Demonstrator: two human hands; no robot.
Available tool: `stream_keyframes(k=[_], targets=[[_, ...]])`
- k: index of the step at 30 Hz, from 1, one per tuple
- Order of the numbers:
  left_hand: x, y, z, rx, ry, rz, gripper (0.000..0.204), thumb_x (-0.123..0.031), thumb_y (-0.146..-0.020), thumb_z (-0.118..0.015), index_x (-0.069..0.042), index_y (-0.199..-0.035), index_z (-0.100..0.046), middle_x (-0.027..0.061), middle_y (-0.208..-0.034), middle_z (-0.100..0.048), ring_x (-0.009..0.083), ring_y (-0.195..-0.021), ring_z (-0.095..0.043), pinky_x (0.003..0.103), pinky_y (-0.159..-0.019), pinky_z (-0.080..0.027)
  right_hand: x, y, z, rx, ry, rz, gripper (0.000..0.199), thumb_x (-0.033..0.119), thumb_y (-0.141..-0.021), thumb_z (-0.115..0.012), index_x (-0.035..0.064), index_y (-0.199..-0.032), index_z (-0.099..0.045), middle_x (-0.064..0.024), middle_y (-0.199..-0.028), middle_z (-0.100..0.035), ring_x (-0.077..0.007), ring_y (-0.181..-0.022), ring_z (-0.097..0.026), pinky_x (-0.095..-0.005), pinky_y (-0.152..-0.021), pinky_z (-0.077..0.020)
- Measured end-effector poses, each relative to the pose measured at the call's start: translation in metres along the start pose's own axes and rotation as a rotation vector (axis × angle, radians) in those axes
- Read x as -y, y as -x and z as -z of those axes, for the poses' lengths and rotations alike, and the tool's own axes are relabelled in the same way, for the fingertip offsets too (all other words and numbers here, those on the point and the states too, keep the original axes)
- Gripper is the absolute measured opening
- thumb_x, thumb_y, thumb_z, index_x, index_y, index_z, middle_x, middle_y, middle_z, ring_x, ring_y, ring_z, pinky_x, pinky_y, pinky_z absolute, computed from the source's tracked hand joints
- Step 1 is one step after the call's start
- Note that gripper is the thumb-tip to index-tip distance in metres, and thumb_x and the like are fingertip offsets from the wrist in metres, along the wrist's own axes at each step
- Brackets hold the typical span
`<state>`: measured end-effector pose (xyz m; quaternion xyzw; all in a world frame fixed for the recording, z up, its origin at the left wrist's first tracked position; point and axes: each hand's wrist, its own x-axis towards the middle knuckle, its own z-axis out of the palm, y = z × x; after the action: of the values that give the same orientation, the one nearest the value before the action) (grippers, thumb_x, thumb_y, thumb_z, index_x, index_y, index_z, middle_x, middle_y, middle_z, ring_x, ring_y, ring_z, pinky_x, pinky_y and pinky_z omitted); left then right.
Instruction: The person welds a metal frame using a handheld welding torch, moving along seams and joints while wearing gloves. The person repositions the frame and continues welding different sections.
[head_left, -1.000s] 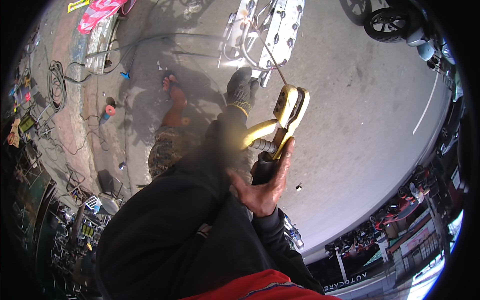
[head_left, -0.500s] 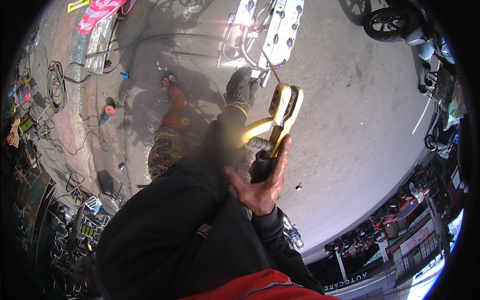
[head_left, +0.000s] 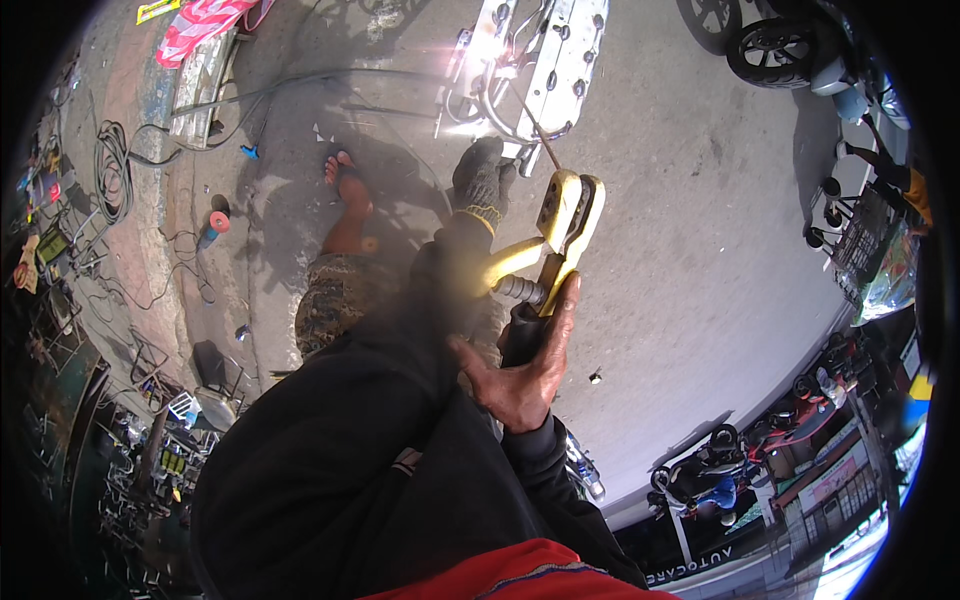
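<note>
Grey pavement (head_left: 700, 250) fills the middle and right, brightly sunlit, with dark shadows (head_left: 285, 225) left of centre. A worn reddish strip (head_left: 125, 260) runs down the left, beside metal clutter (head_left: 130, 450) toward the dim rim. A black wheel (head_left: 775, 52) stands at upper right. At lower right, a motorbike (head_left: 700, 473) is near a shopfront (head_left: 825, 485), its edges bent by the lens.

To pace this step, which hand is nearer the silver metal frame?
Left. The gloved left hand is by the near end of the silver metal frame, contact unclear; the right hand is farther back toward the body, holding the yellow electrode holder.
</note>
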<state>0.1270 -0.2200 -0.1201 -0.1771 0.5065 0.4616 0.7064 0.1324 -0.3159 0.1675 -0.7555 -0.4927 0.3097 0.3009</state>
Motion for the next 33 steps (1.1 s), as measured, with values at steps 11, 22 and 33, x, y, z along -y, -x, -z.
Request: stream_keyframes(k=[11, 22, 33], targets=[[0.005, -0.002, 0.000, 0.000, 0.016, 0.000, 0.021, -0.022, -0.097, -0.068, -0.008, -0.112, -0.065, 0.0055, -0.093, -0.063, 0.0173, -0.082, -0.062, 0.029, -0.069, -0.055, 0.002, 0.000, 0.000, 0.013, -0.014, -0.045, 0.130, 0.018, -0.063, -0.098, -0.0065, -0.160, -0.015, -0.0330, -0.140, -0.054, -0.0376, -0.124, -0.062, -0.0417, -0.104, -0.0511], [0.003, -0.008, 0.004, -0.015, 0.015, 0.031, 0.022, -0.023, -0.098, -0.066, -0.007, -0.113, -0.065, 0.0066, -0.094, -0.064, 0.0186, -0.084, -0.063, 0.030, -0.070, -0.056, 0.003, -0.002, -0.001, 0.018, -0.037, -0.045, 0.129, 0.017, -0.064, -0.098, -0.0057, -0.160, -0.015, -0.0318, -0.136, -0.057, -0.0366, -0.119, -0.065, -0.0409, -0.101, -0.0528], [0.006, -0.014, 0.008, -0.024, 0.018, 0.034, 0.022, -0.024, -0.100, -0.065, -0.007, -0.114, -0.065, 0.0078, -0.096, -0.065, 0.0200, -0.086, -0.064, 0.032, -0.071, -0.057, 0.004, -0.003, -0.002, 0.030, -0.043, -0.088, 0.128, 0.015, -0.065, -0.097, -0.0057, -0.160, -0.013, -0.0295, -0.133, -0.059, -0.0331, -0.117, -0.065, -0.0400, -0.100, -0.0529]])
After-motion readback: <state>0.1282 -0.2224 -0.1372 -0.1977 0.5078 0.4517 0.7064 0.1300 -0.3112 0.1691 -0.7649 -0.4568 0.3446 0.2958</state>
